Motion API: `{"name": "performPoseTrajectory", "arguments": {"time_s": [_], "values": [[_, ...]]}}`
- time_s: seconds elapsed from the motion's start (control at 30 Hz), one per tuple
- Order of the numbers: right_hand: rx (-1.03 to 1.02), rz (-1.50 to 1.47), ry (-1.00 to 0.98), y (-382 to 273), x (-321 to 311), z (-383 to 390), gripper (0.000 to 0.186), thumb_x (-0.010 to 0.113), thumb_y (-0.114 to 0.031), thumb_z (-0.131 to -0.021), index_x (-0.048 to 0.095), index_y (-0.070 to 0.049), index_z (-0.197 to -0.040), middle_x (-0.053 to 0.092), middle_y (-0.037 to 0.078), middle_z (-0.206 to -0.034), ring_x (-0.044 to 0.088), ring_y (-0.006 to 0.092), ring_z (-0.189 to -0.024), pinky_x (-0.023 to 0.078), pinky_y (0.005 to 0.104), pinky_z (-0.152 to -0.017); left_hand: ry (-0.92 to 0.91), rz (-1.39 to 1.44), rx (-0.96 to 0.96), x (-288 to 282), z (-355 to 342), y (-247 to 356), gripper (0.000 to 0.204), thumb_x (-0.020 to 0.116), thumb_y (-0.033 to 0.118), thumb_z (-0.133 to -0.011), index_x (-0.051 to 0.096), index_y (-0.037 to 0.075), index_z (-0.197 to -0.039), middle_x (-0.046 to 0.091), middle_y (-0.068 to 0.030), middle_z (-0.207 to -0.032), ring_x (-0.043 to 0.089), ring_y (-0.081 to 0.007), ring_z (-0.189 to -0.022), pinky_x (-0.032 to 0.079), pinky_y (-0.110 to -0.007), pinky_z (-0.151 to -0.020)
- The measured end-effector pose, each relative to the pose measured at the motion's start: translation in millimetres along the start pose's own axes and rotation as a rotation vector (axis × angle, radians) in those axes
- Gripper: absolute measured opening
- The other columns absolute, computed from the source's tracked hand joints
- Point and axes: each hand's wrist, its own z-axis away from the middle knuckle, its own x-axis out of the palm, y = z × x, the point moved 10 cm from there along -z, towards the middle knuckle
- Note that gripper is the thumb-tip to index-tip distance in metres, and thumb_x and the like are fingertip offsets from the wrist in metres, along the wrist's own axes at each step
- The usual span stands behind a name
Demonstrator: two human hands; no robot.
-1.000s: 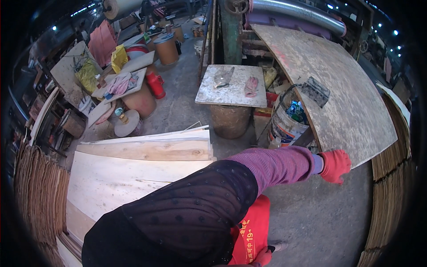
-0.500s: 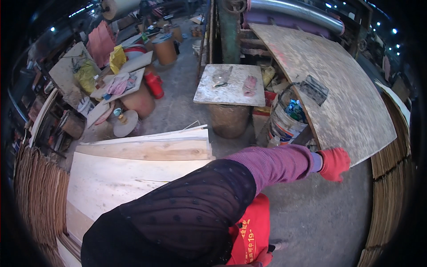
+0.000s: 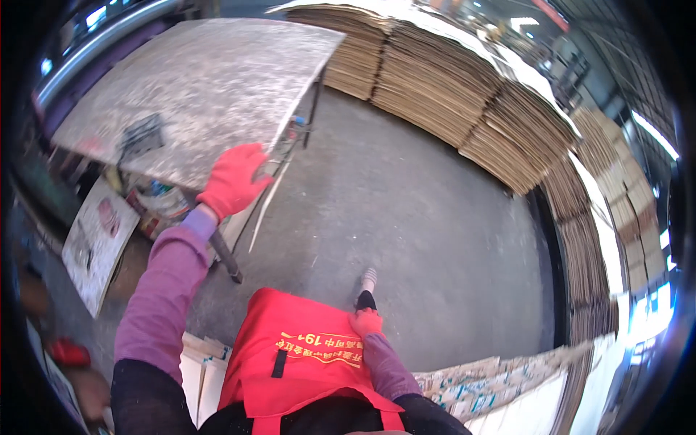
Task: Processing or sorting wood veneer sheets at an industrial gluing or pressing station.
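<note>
Overhanging grey floor (image 3: 420, 203), the scuffed board (image 3: 203, 90) adjoins the loosely spread left hand (image 3: 232, 183); right hand (image 3: 366, 322) cannot be judged.

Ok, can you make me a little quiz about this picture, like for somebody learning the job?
1. True or false: the right hand is gloved in red.
2. Which of these is on the board?
A) a shoe
B) a dark block
C) a yellow cup
3. Which hand is nearer the board?

Key:
1. True.
2. B.
3. The left hand.
</note>
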Motion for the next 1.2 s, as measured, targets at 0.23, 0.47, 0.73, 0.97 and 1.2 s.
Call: {"name": "performPoseTrajectory", "arguments": {"time_s": [0.23,0.47,0.73,0.97,1.2], "values": [[0.165,-0.246,0.346,26,-13,20,0.047,0.053,-0.045,-0.082,0.058,-0.002,-0.099,0.055,0.020,-0.106,0.053,0.0355,-0.100,0.047,0.0474,-0.081,-0.034,0.007,0.000,5,-4,6,0.042,0.064,0.029,-0.077,0.057,0.004,-0.110,0.052,-0.0146,-0.124,0.047,-0.0320,-0.115,0.036,-0.041,-0.098],[0.369,-0.371,0.273,39,-20,33,0.051,0.051,-0.047,-0.082,0.056,-0.001,-0.105,0.055,0.020,-0.110,0.053,0.0367,-0.103,0.046,0.0470,-0.083,-0.022,-0.003,0.005,5,-5,4,0.041,0.063,0.026,-0.077,0.057,0.003,-0.110,0.051,-0.0131,-0.125,0.047,-0.0318,-0.115,0.035,-0.041,-0.098],[0.165,-0.246,0.228,26,1,8,0.047,0.048,-0.043,-0.084,0.060,-0.003,-0.106,0.057,0.018,-0.111,0.053,0.0351,-0.106,0.044,0.0463,-0.088,0.006,-0.055,-0.009,-2,-6,5,0.041,0.064,0.028,-0.077,0.058,0.004,-0.109,0.052,-0.0132,-0.123,0.047,-0.0314,-0.114,0.035,-0.042,-0.097],[-0.013,-0.069,0.048,7,6,1,0.050,0.043,-0.049,-0.083,0.063,-0.010,-0.108,0.057,0.013,-0.117,0.052,0.0312,-0.110,0.041,0.0433,-0.091,-0.008,-0.006,-0.010,2,-1,4,0.041,0.063,0.031,-0.078,0.058,0.006,-0.109,0.053,-0.0136,-0.122,0.047,-0.0315,-0.115,0.035,-0.042,-0.098],[-0.006,-0.082,0.018,4,0,-1,0.052,0.042,-0.051,-0.083,0.066,-0.010,-0.103,0.059,0.013,-0.113,0.054,0.0319,-0.105,0.044,0.0438,-0.088,-0.012,-0.021,0.000,-2,-2,6,0.040,0.063,0.030,-0.078,0.058,0.006,-0.109,0.053,-0.0136,-0.122,0.047,-0.0313,-0.115,0.034,-0.042,-0.099]]}}
